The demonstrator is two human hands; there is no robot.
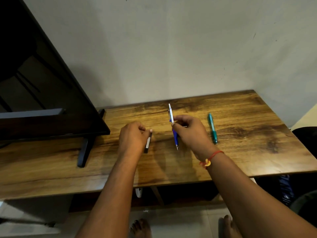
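My right hand (190, 133) pinches a blue and silver pen (173, 126) at its middle. The pen points away from me, just above the wooden table (240, 152). My left hand (132, 136) holds a small dark stick-like object (147, 143) with a pale label, thumb on its far end; its near end rests on or close to the table. A teal pen (212, 128) lies flat on the table to the right of my right hand, apart from it.
A dark monitor (42, 83) on a black stand (84, 152) fills the left side, its foot reaching toward the front edge. A grey wall rises behind the table. A dark chair (303, 143) stands at the right. My bare feet show below.
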